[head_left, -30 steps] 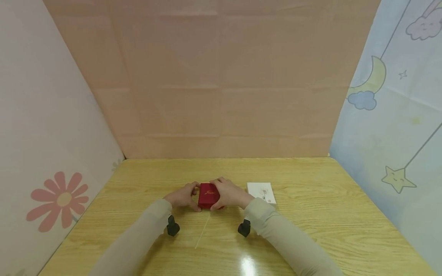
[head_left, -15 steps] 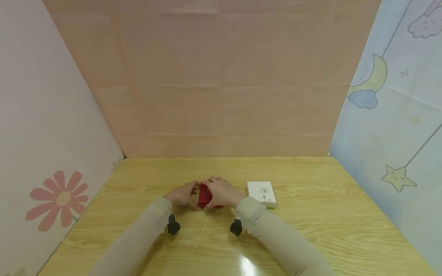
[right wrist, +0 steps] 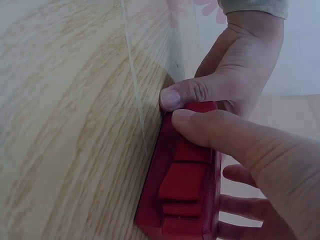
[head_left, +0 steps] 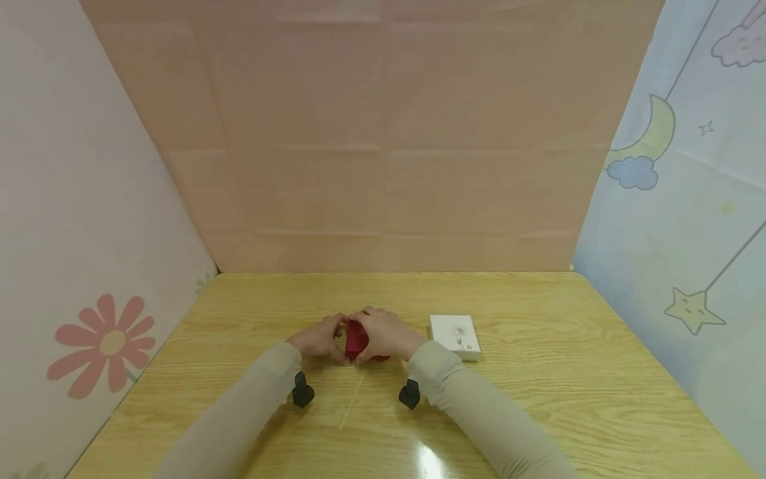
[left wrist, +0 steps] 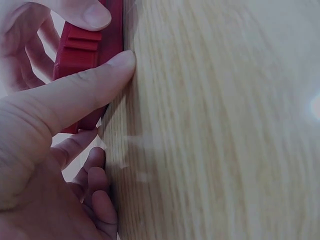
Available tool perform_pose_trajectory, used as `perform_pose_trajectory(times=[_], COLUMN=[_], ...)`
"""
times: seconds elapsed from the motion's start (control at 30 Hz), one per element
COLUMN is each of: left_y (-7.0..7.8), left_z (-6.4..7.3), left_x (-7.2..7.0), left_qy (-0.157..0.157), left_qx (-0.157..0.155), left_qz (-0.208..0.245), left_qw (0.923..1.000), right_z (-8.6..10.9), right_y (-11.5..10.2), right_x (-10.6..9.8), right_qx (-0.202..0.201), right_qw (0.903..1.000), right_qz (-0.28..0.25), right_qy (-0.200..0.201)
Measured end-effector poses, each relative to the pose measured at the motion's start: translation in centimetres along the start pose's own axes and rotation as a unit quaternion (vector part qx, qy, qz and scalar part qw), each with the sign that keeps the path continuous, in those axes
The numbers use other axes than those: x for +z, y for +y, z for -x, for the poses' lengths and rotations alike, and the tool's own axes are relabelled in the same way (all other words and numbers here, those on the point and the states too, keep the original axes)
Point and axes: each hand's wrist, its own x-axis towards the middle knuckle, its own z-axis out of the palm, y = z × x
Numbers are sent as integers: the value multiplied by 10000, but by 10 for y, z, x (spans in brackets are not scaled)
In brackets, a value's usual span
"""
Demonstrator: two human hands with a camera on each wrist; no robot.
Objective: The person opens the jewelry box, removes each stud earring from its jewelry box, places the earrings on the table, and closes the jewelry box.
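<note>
On the wooden table a small red gift box (head_left: 356, 340) sits between the two hands. A red ribbon bow (right wrist: 182, 180) shows on its near side in the right wrist view. From the left, my left hand (head_left: 318, 337) holds the box's left end between thumb and fingers, its thumb (left wrist: 112, 67) low against the side by the tabletop. My right hand (head_left: 389, 334) spans the box from above, thumb on the near side next to the left thumb, fingers over the far side. It covers most of the lid and its gold lettering.
A white square box (head_left: 453, 332) with a flower print lies right of the hands. A thin pale strand or line (head_left: 352, 400) runs across the tabletop toward the front. Fabric-like walls enclose the table (head_left: 538, 372) at back and sides.
My right hand has shifted left over the red box, hiding more of its lid and uncovering the white box. My left hand stays nearly in place. Little differs over the last half second.
</note>
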Motion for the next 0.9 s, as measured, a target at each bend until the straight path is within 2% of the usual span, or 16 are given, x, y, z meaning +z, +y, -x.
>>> perform_pose_trajectory(times=[0.2,0.6,0.9], left_y=[5,3,4], left_z=[2,2,2], left_x=[-2,2,2], left_qy=[58,74,30], left_qx=[68,15,-30], left_qz=[-145,-100,-63], left_qw=[9999,9999,10000], right_z=[-2,-2,-2], right_y=[2,4,8], right_x=[2,4,5], right_qx=[-48,-169,-219], right_qw=[9999,9974,9966], right_qz=[27,-647,-722], right_qy=[89,254,324])
